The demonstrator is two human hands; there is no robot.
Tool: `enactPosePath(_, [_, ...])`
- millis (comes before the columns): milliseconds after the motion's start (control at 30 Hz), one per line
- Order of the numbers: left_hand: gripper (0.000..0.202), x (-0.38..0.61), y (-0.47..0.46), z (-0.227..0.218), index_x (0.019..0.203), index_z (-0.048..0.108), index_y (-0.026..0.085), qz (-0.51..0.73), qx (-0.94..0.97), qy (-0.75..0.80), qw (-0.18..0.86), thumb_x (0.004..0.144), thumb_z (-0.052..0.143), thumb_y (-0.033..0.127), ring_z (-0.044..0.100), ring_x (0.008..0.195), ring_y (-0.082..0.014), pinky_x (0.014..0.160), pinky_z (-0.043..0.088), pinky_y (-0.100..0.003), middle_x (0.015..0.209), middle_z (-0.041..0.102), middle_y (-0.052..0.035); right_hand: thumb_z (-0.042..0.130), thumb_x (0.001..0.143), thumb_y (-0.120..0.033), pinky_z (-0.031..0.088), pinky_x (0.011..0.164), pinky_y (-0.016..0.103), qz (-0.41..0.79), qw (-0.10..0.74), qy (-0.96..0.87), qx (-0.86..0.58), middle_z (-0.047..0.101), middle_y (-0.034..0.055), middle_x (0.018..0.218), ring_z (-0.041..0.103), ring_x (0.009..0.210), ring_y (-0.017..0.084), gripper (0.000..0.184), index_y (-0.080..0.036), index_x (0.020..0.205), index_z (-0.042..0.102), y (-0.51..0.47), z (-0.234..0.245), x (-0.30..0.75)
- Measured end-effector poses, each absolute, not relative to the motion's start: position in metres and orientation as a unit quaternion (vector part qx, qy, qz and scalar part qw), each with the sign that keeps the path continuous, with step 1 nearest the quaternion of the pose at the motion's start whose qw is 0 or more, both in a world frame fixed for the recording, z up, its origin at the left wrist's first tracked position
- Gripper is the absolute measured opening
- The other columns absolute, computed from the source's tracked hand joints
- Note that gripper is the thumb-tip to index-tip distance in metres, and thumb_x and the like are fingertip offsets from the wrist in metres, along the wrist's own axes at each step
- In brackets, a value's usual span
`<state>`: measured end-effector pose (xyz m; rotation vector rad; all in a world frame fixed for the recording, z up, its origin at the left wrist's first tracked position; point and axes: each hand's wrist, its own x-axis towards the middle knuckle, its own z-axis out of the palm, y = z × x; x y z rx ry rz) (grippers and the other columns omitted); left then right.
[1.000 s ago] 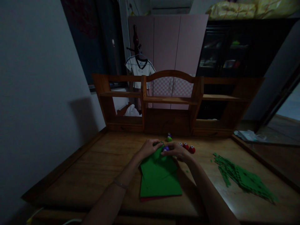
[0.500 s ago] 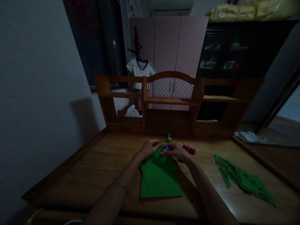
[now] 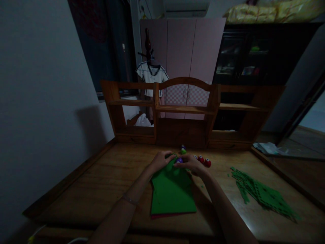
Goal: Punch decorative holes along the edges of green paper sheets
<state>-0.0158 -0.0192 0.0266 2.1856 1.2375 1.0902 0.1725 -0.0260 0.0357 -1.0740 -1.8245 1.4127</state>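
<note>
A stack of green paper point(image 3: 174, 193) lies on the desk in front of me, with a reddish sheet showing under its near edge. At its far left edge my left hand point(image 3: 161, 162) is closed, pinching the green paper between thumb and fingers. My right hand point(image 3: 191, 164) is closed around a small purple craft punch point(image 3: 179, 160) at the paper's far edge. Its fingertips partly cover the punch. Just beyond stand a green punch point(image 3: 183, 151) and a dark purple one point(image 3: 183, 146). Red punches point(image 3: 207, 163) sit right of my right hand.
Green sheets and strips full of punched holes point(image 3: 264, 195) lie to the right on the wooden desk point(image 3: 109, 176), with small green scraps nearby. A wooden shelf unit point(image 3: 186, 109) stands along the back edge. A white wall point(image 3: 50, 101) rises at the left.
Both hands keep the same hold on the paper and the purple punch. The whole view has shifted very slightly; nothing else visibly differs.
</note>
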Motion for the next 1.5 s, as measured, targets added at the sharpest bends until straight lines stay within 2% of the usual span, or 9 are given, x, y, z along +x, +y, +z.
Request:
enactPosePath(267, [0.032, -0.0164, -0.0184, 0.0245, 0.081, 0.064, 0.016, 0.393, 0.787, 0.435, 0.191, 0.081, 0.046, 0.042, 0.057, 0.071, -0.0136, 0.063, 0.038, -0.021, 0.079, 0.066, -0.002, 0.07, 0.057, -0.047, 0.035, 0.053, 0.021, 0.518, 0.288, -0.694, -0.408, 0.055, -0.0007, 0.066, 0.049, 0.06, 0.011, 0.039, -0.015, 0.077, 0.062, -0.028, 0.0397, 0.1722])
enactPosePath(933, [0.034, -0.0161, -0.0182, 0.0246, 0.079, 0.064, 0.015, 0.382, 0.794, 0.431, 0.192, 0.081, 0.045, 0.044, 0.057, 0.071, -0.0146, 0.064, 0.04, -0.022, 0.077, 0.065, -0.0024, 0.069, 0.056, -0.05, 0.035, 0.053, 0.022, 0.524, 0.288, -0.693, -0.402, 0.056, -0.0002, 0.068, 0.049, 0.061, 0.012, 0.043, -0.016, 0.081, 0.061, -0.0295, 0.0398, 0.1707])
enactPosePath(1500, [0.033, -0.0161, -0.0168, 0.0222, 0.083, 0.065, 0.015, 0.384, 0.787, 0.439, 0.2, 0.08, 0.047, 0.043, 0.057, 0.074, -0.0152, 0.065, 0.04, -0.023, 0.082, 0.066, -0.0033, 0.071, 0.055, -0.049, 0.036, 0.055, 0.021, 0.541, 0.282, -0.686, -0.397, 0.055, -0.0011, 0.069, 0.049, 0.062, 0.011, 0.042, -0.015, 0.078, 0.061, -0.0253, 0.0346, 0.1719])
